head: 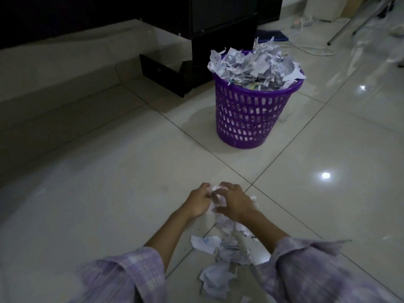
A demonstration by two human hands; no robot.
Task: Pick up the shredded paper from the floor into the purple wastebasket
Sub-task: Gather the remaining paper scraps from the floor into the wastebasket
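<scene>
Curled fingers of left hand and right hand cupped round a small white wad of shredded paper, pinched between them. Nearer the sleeves, more torn, crumpled scraps strewn on glossy floor tiles. Well beyond the fingertips, slotted purple wastebasket, heaped past its rim.

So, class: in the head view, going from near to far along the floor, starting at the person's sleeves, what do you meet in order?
Loose shredded paper on the tiles → both hands, left hand and right hand, gathering a bunch of paper → bare tiled floor → purple wastebasket, heaped with shreds → dark cabinet.
</scene>
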